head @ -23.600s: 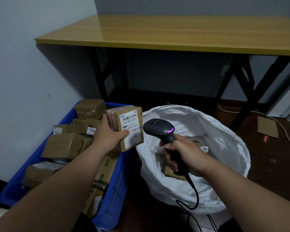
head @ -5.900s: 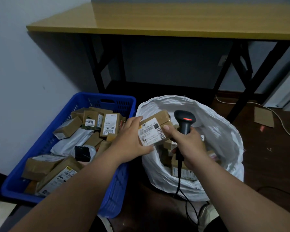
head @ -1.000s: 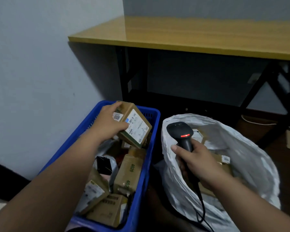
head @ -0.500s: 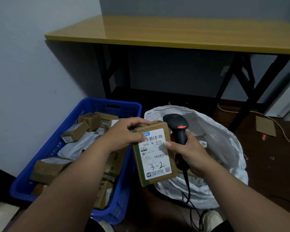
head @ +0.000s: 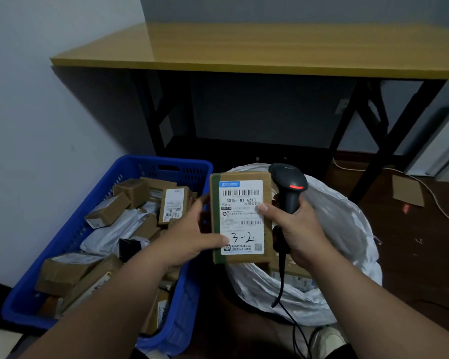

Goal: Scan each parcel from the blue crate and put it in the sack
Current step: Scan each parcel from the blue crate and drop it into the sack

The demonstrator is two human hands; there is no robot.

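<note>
Left hand (head: 189,238) grips the labelled parcel (head: 241,217) upright between blue crate (head: 182,301) at nine o'clock and white sack (head: 347,229) at three; right hand (head: 300,230) clutches the barcode scanner (head: 288,185), thumb on label.

Cardboard parcel (head: 240,218) — glossy wooden tabletop (head: 270,47).

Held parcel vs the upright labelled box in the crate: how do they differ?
The held parcel is up between both hands; the crate box leans among other parcels in the blue crate. The held parcel looks larger, and its label bears handwritten "3-2"; the crate box's shows none. Both are brown cardboard with white barcode labels.
</note>
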